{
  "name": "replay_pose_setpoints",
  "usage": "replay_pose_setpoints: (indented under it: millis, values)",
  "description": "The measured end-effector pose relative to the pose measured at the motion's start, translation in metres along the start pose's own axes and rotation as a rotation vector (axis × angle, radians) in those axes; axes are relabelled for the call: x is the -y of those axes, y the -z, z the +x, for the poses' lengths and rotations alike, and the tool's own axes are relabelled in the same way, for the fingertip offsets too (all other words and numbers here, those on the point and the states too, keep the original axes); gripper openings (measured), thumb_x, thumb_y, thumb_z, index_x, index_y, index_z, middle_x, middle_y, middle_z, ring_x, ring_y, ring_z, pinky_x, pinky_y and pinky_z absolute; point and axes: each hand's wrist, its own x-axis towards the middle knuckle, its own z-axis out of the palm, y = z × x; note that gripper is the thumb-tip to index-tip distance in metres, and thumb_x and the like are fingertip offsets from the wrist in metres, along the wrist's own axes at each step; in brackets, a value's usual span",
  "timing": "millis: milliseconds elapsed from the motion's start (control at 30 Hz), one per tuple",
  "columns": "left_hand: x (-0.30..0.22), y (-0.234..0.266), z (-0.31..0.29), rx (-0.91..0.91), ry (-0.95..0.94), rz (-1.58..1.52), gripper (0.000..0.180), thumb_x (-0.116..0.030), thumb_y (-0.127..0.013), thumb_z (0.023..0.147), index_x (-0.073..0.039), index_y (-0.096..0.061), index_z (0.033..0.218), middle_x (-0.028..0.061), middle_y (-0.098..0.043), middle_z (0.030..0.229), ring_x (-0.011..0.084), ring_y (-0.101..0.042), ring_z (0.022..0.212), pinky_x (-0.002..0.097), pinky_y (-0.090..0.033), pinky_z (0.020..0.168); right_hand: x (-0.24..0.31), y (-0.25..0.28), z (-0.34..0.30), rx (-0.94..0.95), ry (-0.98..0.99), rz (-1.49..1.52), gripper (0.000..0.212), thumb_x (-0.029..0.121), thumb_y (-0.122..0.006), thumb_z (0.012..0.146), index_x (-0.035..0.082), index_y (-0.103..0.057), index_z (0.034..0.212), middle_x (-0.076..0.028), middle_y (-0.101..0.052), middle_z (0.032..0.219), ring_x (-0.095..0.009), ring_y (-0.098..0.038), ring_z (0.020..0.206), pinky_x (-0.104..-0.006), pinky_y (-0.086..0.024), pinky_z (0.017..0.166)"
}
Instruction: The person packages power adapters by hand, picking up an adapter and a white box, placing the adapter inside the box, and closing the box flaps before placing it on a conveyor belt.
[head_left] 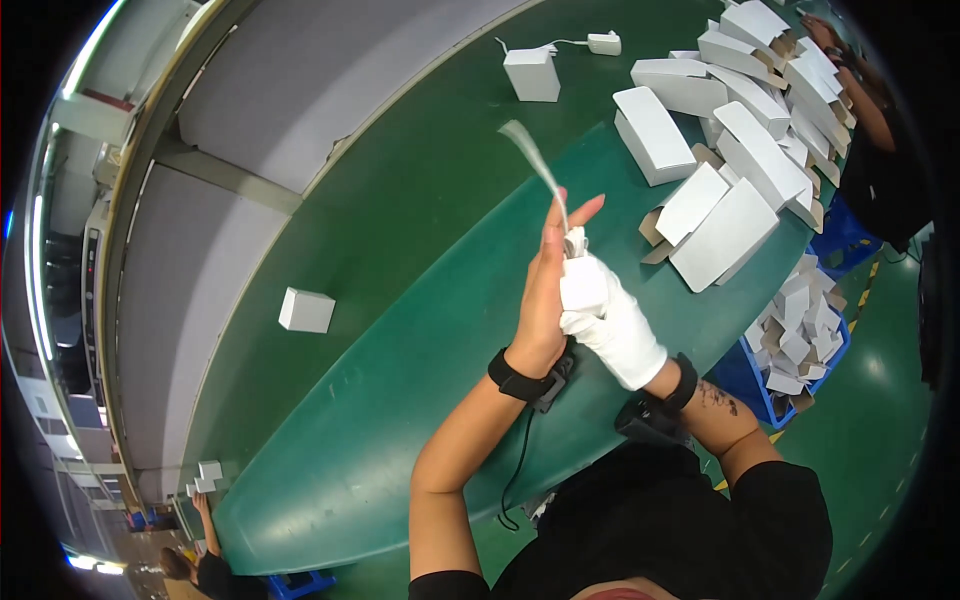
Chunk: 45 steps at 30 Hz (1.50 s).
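Observation:
A small white block-shaped power adapter [583,286] sits between my hands above the table. My right hand [622,335], in a white glove, is closed around it. My bare left hand [545,285] lies along its left side, fingers stretched upward and thumb pointing right. A white cable [533,153] sticks up past my left fingertips, its upper end smeared by motion. Where the adapter meets my left palm is hidden. Both wrists wear black straps with small devices.
White cartons [655,135] pile up at the far right. A blue crate [765,380] of small white boxes stands right, below table level. On the green table [400,400] are a lone white box [306,311] and another box [532,75] beside a corded adapter [604,43]. Other people work at far right and lower left.

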Motion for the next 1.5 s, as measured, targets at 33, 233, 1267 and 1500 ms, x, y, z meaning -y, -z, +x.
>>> replay_pose_setpoints:
  millis: [33,233,1267,1500]
  values:
    - [0.001,-0.003,0.006,0.003,-0.005,0.030,0.053,-0.042,-0.030,0.101,0.001,-0.046,0.130,0.0159,-0.042,0.141,0.0309,-0.043,0.128,0.0426,-0.036,0.105,0.001,-0.003,0.000,-0.128,-0.113,0.220,0.055,0.014,-0.066,0.086,0.002,-0.044,0.134,-0.003,-0.061,0.108,-0.007,-0.057,0.086,-0.0200,-0.046,0.073]
    - [-0.005,-0.003,0.102,0.351,-0.340,0.807,0.049,-0.035,-0.048,0.094,-0.013,-0.043,0.137,0.0108,-0.048,0.136,0.0323,-0.044,0.125,0.0435,-0.033,0.104,0.010,0.034,0.014,-0.420,-0.269,0.785,0.051,0.023,-0.067,0.084,-0.001,-0.049,0.125,-0.012,-0.056,0.116,-0.014,-0.057,0.088,-0.0261,-0.047,0.081]
    - [-0.011,0.145,0.012,0.212,0.145,0.315,0.090,-0.010,-0.083,0.064,-0.009,-0.032,0.138,0.0046,-0.046,0.126,0.0189,-0.043,0.121,0.0353,-0.035,0.102,0.064,0.096,0.004,0.242,-0.413,1.042,0.050,0.027,-0.065,0.087,-0.006,-0.051,0.122,-0.010,-0.064,0.092,-0.015,-0.063,0.076,-0.0266,-0.050,0.066]
    - [-0.014,0.138,-0.015,0.345,0.106,0.299,0.089,-0.006,-0.082,0.063,-0.010,-0.032,0.136,0.0046,-0.045,0.127,0.0193,-0.040,0.124,0.0345,-0.033,0.104,0.053,0.057,0.030,0.547,-0.655,0.796,0.044,0.023,-0.062,0.086,-0.004,-0.054,0.120,-0.009,-0.064,0.092,-0.016,-0.064,0.076,-0.0274,-0.052,0.066]
